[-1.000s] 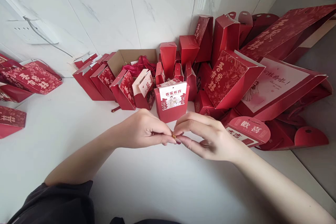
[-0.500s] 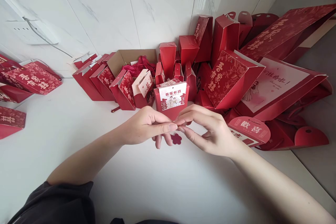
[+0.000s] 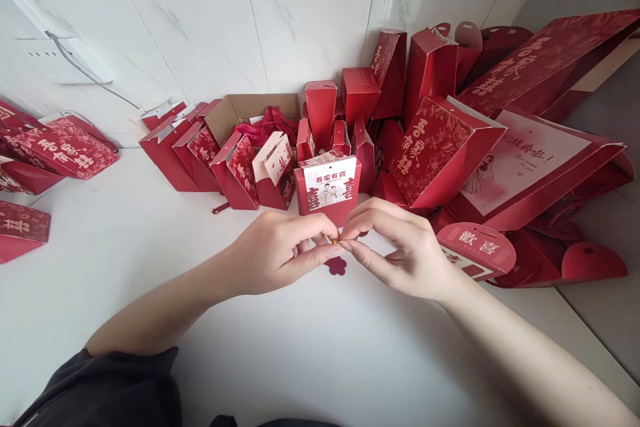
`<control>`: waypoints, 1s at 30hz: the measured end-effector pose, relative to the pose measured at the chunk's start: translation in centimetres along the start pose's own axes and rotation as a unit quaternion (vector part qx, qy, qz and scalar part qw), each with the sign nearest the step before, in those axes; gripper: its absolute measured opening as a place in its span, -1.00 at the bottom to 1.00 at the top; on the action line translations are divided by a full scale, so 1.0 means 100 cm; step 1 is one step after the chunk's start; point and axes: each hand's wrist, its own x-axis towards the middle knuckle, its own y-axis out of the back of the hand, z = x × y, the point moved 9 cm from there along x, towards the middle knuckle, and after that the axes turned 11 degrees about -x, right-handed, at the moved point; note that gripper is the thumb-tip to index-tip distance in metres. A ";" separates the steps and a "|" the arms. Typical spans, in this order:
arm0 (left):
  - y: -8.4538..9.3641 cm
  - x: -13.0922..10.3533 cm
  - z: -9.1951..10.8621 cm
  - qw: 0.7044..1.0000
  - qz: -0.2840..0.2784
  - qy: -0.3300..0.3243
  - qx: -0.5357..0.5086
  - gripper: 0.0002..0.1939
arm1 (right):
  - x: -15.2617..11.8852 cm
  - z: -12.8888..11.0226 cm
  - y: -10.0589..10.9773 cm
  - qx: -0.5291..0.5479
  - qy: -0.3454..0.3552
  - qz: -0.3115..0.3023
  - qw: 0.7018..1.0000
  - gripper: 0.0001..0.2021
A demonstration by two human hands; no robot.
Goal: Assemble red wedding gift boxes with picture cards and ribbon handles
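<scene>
Both hands meet over the white table, in front of a red box (image 3: 328, 197) with a white label showing a drawn couple. Between the fingertips is a tiny gold-coloured bead (image 3: 335, 241). My left hand (image 3: 285, 250) is closed in a pinch at the bead's left side. From the right, my right hand (image 3: 397, 247) pinches right beside the bead, perhaps on a thin cord too small to make out. A dark red flower-shaped tag (image 3: 337, 266) shows just below the fingertips; whether it hangs or lies on the table I cannot tell.
Behind the hands stand several red boxes (image 3: 320, 107) and an open cardboard box (image 3: 225, 113) holding red ribbon (image 3: 270, 125). Large red gift bags (image 3: 520, 160) crowd the right side, near a handled box (image 3: 475, 247). More red boxes (image 3: 65, 147) are at the far left.
My left hand has turned and its lower fingers have curled in, so the gold bead now shows between the fingertips. My right hand has barely moved.
</scene>
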 end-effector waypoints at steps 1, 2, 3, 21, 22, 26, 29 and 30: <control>-0.001 0.000 -0.001 1.000 -0.013 0.004 -0.008 -0.91 | 0.000 -0.002 0.000 -0.003 0.010 -0.003 1.000 -0.88; -0.002 0.001 -0.001 1.000 -0.022 0.001 -0.014 -0.90 | 0.000 -0.004 -0.001 -0.006 0.019 -0.006 1.000 -0.87; -0.003 0.001 0.000 0.999 -0.029 -0.009 -0.020 -0.89 | 0.001 -0.006 -0.001 -0.009 0.028 -0.007 1.000 -0.88; 0.002 0.002 0.012 0.987 0.024 -0.102 -0.120 -0.98 | 0.003 -0.013 0.008 0.004 0.029 0.003 1.000 -0.88; 0.002 0.002 0.010 0.987 0.026 -0.094 -0.127 -0.98 | 0.003 -0.011 0.008 0.009 0.019 0.003 1.000 -0.87; 0.002 0.002 0.004 0.986 0.024 -0.067 -0.151 -0.97 | 0.003 -0.006 0.008 0.022 0.001 0.009 1.000 -0.85; 0.002 0.002 0.003 0.985 0.027 -0.058 -0.158 -0.94 | 0.002 -0.008 0.008 0.026 0.015 0.013 0.999 -0.86; 0.001 0.002 0.003 0.986 0.027 -0.055 -0.158 -0.93 | 0.002 -0.009 0.007 0.023 0.022 0.015 0.999 -0.86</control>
